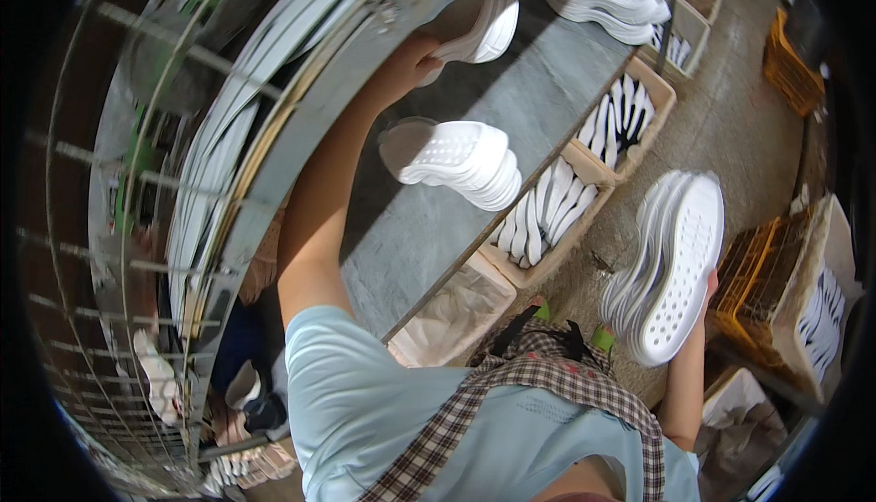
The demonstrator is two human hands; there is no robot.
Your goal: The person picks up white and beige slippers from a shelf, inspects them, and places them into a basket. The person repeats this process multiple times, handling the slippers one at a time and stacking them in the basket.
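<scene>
My left arm reaches across the grey tabletop. At its end my left hand is closed around the near end of a small stack of white shoe soles, partly in shadow. Another stack of white soles lies on the table nearer to me, apart from that hand. Out to the right, above the floor, my right hand grips a thick stack of nested white soles. The outermost sole shows rows of small round dimples. Most of that hand's fingers are hidden behind the stack.
Tan bins along the table edge hold white and black soles; the nearest bin has a plastic liner. More soles lie at the far end. Orange crates stand right. A wire guard lines the left.
</scene>
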